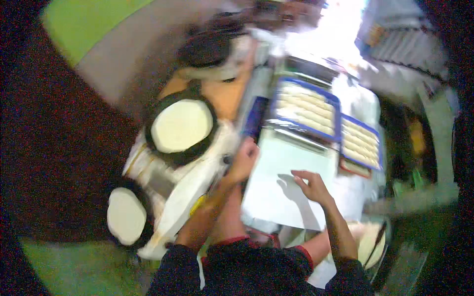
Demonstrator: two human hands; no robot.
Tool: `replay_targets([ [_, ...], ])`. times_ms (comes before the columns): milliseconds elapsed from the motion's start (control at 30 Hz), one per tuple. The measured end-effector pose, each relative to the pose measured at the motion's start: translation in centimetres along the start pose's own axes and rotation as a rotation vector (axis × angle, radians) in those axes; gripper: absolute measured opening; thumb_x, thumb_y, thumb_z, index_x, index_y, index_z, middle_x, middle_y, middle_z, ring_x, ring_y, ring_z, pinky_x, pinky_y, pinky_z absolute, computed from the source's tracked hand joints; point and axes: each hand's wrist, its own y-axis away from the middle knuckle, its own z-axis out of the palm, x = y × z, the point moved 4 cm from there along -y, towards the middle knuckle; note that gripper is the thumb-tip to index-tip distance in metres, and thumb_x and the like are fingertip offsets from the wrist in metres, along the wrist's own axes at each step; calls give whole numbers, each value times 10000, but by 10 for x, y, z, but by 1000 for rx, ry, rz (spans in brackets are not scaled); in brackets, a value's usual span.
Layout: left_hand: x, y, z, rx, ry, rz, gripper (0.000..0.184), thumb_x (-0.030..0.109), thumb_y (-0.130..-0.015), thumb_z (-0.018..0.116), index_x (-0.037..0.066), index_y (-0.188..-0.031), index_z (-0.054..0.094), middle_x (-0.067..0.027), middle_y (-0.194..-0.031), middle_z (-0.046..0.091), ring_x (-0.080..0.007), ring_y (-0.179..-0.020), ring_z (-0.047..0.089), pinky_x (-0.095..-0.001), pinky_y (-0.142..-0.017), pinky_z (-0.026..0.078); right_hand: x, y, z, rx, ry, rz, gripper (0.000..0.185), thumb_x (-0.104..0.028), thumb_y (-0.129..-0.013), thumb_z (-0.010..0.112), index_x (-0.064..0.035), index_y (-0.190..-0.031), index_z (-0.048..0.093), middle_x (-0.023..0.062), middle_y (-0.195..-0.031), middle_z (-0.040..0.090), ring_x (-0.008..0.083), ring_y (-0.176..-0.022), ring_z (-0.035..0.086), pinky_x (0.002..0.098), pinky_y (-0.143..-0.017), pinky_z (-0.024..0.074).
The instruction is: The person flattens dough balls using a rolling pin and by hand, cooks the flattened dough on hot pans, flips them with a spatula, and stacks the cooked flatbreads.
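Over the left edge of a white board (281,172) is my left hand (245,157), its fingers curled in; whether anything is inside is hidden by blur. Above the right part of the same board hangs my right hand (310,185), fingers partly bent and apart, holding nothing, with its shadow on the surface. Just left of my left hand lies a white cloth-like surface (190,190). A dark pan (210,140) with a pale flat round (182,126) in it is further left.
Blue-rimmed trays (336,118) (379,148) with rows of pale pieces stand beyond the board. A second dark pan (144,197) holds another pale round (127,216) at lower left. Another pale round (370,244) is at lower right.
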Motion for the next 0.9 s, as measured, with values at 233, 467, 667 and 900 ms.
replay_targets([
  [233,-89,-161,49,-35,-60,-574,785,666,-883,553,14,-1320,589,-225,-1322,572,-338,-1285,508,-442,-1101,356,169,-24,-117,319,-310,168,372,-310,-980,633,4,-1166,702,104,-982,756,136,-901,692,302,-818,547],
  [467,-87,-78,19,-174,-170,-566,591,578,-959,522,21,-923,717,-107,-873,704,-221,-883,609,-369,-834,460,253,-143,-187,375,-430,189,348,-316,-957,632,-8,-1082,734,54,-818,704,107,-732,619,289,-672,509],
  [667,-29,66,1,138,144,-992,413,392,-977,575,-7,-1024,671,-101,-892,691,-201,-798,609,-324,-766,471,291,-284,-185,256,93,334,531,-434,-748,755,30,-1006,739,166,-929,740,250,-784,690,376,-705,564],
  [900,67,53,33,270,-401,-301,543,121,-879,672,-16,-1363,468,-259,-1549,259,-345,-1406,361,-430,-1071,417,277,-324,-170,-37,380,489,570,-413,-610,840,-14,-1005,744,198,-1028,732,288,-914,715,395,-794,583],
])
